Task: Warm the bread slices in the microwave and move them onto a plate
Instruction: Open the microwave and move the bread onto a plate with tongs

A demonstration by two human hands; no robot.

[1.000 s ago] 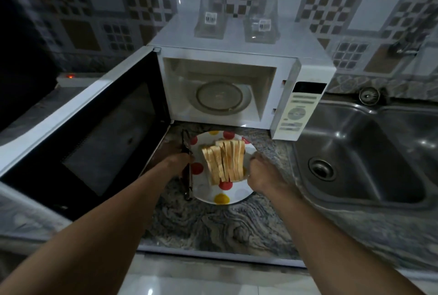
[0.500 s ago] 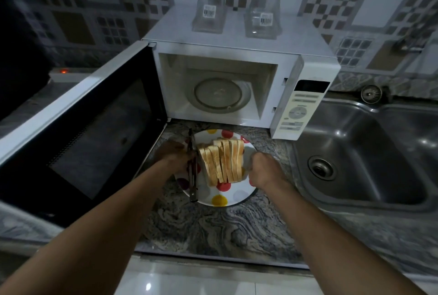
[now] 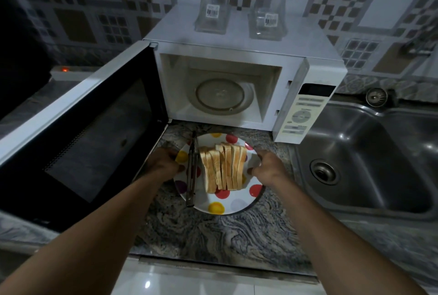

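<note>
Now left hand (image 3: 163, 162) and right hand (image 3: 269, 167) clamp opposite rims of the plate (image 3: 245, 202).

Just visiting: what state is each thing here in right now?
microwave door: swung wide open.
microwave: holds only its glass turntable.
plate: gripped at both sides, before the microwave.
bread slices: on edge in a row on the plate.
tongs: lying on the plate, left of the bread.
left hand: grips the plate's left rim.
right hand: grips the plate's right rim.
</note>
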